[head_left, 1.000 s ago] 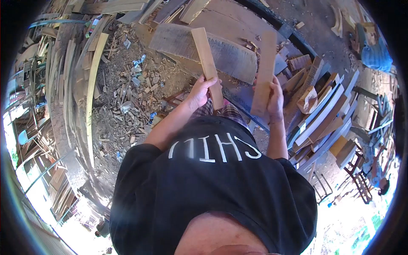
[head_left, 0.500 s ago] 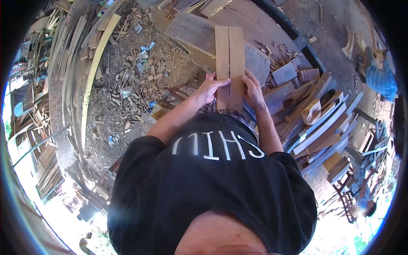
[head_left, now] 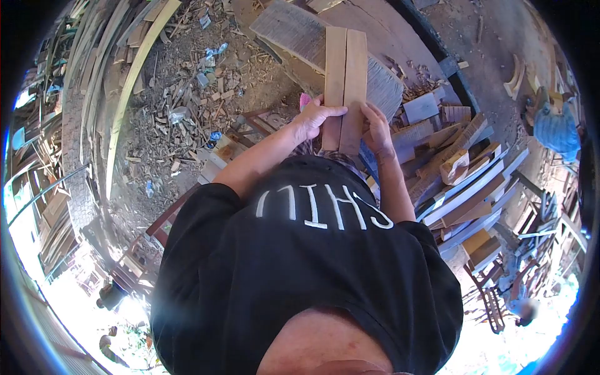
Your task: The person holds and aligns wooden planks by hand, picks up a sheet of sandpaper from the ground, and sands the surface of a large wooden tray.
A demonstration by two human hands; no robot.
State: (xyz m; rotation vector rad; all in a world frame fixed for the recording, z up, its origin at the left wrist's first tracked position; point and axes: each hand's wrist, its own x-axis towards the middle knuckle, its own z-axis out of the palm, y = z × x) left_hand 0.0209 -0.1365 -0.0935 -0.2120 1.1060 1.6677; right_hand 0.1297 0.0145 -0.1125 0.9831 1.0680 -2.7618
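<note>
– Where is daylight let in?
– At near left and right, where detail is burnt to white.
– And the middle?
– The held boards (head_left: pixel 355 69) are evenly lit and shown sharply; the black shirt (head_left: pixel 300 269) is hazed at left, and the edges are bent by the lens.

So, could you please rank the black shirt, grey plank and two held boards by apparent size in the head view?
1. Black shirt
2. Grey plank
3. Left board and right board: look alike, unranked
</note>
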